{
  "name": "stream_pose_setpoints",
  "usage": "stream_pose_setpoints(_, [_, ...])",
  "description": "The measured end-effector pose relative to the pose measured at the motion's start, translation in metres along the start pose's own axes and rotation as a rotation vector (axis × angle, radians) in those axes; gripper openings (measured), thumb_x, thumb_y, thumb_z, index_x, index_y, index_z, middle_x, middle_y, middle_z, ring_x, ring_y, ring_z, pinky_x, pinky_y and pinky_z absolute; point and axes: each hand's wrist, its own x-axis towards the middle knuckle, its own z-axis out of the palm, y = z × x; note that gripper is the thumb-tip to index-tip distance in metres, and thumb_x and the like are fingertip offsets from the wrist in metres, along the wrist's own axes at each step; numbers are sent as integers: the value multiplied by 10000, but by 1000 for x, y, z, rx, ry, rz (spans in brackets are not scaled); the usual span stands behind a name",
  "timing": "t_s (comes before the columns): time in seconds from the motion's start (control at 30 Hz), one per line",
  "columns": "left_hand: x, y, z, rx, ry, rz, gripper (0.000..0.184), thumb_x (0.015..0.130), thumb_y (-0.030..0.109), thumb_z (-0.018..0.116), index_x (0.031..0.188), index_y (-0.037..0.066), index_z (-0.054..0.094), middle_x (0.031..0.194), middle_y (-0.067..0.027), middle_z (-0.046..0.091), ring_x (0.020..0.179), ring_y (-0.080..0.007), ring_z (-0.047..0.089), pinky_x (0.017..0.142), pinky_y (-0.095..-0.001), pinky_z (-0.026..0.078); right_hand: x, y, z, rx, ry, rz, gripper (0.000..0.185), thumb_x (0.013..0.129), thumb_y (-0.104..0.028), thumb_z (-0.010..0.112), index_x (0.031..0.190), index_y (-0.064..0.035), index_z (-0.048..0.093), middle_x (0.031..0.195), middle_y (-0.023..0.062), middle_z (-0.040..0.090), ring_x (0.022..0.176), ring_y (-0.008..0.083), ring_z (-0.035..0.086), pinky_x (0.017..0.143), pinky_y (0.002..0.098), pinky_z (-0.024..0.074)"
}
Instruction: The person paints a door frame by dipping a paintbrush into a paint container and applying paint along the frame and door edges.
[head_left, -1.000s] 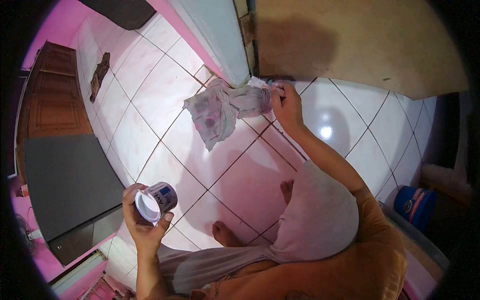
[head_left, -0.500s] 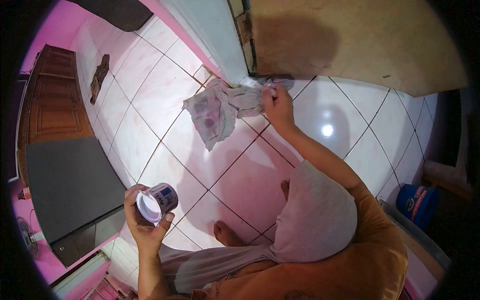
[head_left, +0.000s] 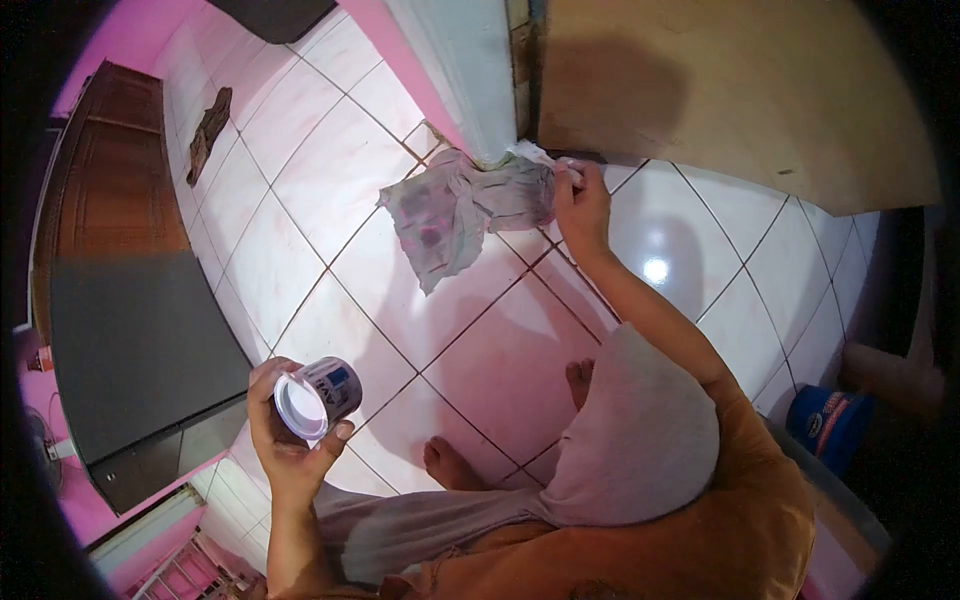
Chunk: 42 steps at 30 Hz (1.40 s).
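My left hand (head_left: 287,435) grips a small printed tub (head_left: 338,388), tilted so its open mouth shows white contents. At the foot of the white door frame (head_left: 460,80), my right hand (head_left: 583,205) is closed on the handle of a brush (head_left: 535,153) whose pale bristles are close to the frame's base. Beneath the brush and around the frame's foot lies a crumpled grey cloth (head_left: 437,225) with pink and dark stains, spread on the tiles.
A light brown board or door (head_left: 730,100) stands right of the frame. At left is a cabinet (head_left: 120,190) with a dark panel (head_left: 140,350). A brown rag (head_left: 210,135) lies on the floor (head_left: 300,230). A blue bucket (head_left: 828,425) stands at right.
The view has shifted slightly. My right hand and the brush have moved a little at the frame's base. My left hand still holds the tub in much the same pose.
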Motion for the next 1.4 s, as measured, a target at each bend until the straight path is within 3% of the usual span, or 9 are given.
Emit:
stream_pose_setpoints(0.03, [-1,0,-1,-4,-3,12,817,670,202,950,1354,98,516,1289,-118,506,1212,-262,518,1057,-394,422,-1,-7,-3,30,2,9,272,1009,-229,647,1036,40,618,888,233,671,775,379,656,720,440,519])
stream_pose_setpoints(0.1, [0,2,-2,-2,7,7,821,666,196,951,1355,93,516,1283,-120,509,1204,-266,521,1055,-396,423,-14,-16,-8,-45,-78,65,275,1007,-223,655,1051,46,611,907,236,665,787,382,656,722,433,523])
stream_pose_setpoints(0.17, [1,3,-5,-1,24,-1,824,663,190,952,1355,89,516,1277,-122,512,1197,-269,525,1053,-398,425,-29,-17,-8,-63,-232,-138,216,1017,-167,662,1109,22,612,869,88,648,721,136,605,620,283,486])
stream_pose_setpoints(0.2, [1,2,-7,11,13,32,822,660,182,951,1352,82,519,1270,-126,516,1192,-272,528,1050,-400,427,-34,-28,-9,-61,-251,-145,216,1017,-167,662,1109,22,612,869,88,648,721,136,605,620,283,486])
stream_pose_setpoints(0.47, [6,6,-24,-10,-4,77,820,624,104,942,1334,57,534,1269,-135,526,1200,-273,534,1039,-396,445,-27,-52,-1,-449,-499,-682,312,966,-43,650,1274,-18,605,1086,177,588,915,372,634,740,446,553])
stream_pose_setpoints(0.8, [5,-2,-37,-20,-2,98,834,600,150,957,1322,65,548,1267,-140,534,1194,-274,535,1005,-394,460,2,-57,7,-695,-571,-762,311,943,-25,648,1252,-9,619,1061,179,576,932,381,617,770,464,541])
stream_pose_setpoints(0.87, [4,-4,-40,-20,-2,103,832,601,159,956,1321,64,550,1263,-140,537,1192,-276,535,1002,-396,459,-6,-65,-3,-789,-542,-595,320,937,-16,638,1256,-9,618,1076,191,574,948,390,613,783,462,539])
stream_pose_setpoints(1.07, [5,-4,-42,-10,-16,128,817,595,153,945,1310,58,561,1265,-148,537,1187,-277,537,996,-400,455,-10,-58,10,-672,-581,-777,290,970,-33,608,1258,0,614,1042,191,568,934,381,604,821,454,520])
stream_pose_setpoints(1.4, [5,-1,-36,-17,-13,64,819,599,156,949,1312,56,557,1263,-150,531,1179,-276,541,1007,-386,457,-20,-55,-5,-632,-500,-720,296,957,-21,621,1252,2,615,1049,202,569,933,387,599,806,456,520])
